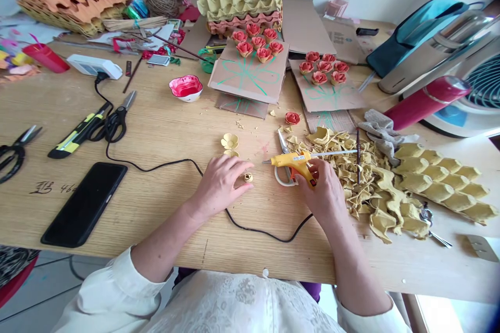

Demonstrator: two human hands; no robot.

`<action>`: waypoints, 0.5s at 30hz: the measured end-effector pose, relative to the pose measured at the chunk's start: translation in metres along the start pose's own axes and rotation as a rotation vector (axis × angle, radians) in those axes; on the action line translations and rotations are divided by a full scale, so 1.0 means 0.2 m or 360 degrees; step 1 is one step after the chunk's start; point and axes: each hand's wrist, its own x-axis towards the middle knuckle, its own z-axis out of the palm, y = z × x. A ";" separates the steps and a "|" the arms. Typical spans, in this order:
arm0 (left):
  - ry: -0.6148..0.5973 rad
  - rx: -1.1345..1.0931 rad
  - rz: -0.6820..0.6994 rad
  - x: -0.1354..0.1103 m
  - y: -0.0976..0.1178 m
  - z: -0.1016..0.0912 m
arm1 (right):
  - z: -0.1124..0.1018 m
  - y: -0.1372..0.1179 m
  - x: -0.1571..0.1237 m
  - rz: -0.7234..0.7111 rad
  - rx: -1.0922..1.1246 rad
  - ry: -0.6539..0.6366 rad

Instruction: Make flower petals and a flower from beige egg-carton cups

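My right hand (323,191) is wrapped round the grip of a yellow hot glue gun (292,161), whose nozzle points left just above the wooden table (164,130). My left hand (221,181) rests on the table with its fingertips pinching a small rolled yellow paper bud (248,177). A yellow cut-out flower shape (229,141) lies just beyond that hand. The gun's black cord (250,229) runs under my left wrist. White-handled scissors (283,174) lie under the gun.
Yellow egg-carton scraps (375,187) pile up at the right. Red paper roses sit on cardboard sheets (250,75) at the back, one loose rose (292,117) nearer. A paint bowl (186,87), a black phone (85,203), black scissors (116,120) and a utility knife (76,134) lie left.
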 end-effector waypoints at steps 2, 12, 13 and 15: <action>0.0135 -0.0086 -0.0038 0.01 -0.03 -0.03 | 0.00 0.00 0.00 0.0007 0.0020 -0.0004; 0.0502 -0.0186 -0.0399 0.04 -0.17 -0.08 | 0.04 0.03 0.02 -0.0042 0.0090 0.0157; 0.0491 -0.0179 -0.0414 0.04 -0.18 -0.07 | 0.04 0.03 0.02 -0.0045 0.0094 0.0162; 0.0468 -0.0166 -0.0461 0.04 -0.20 -0.05 | 0.04 0.03 0.03 -0.0064 0.0098 0.0174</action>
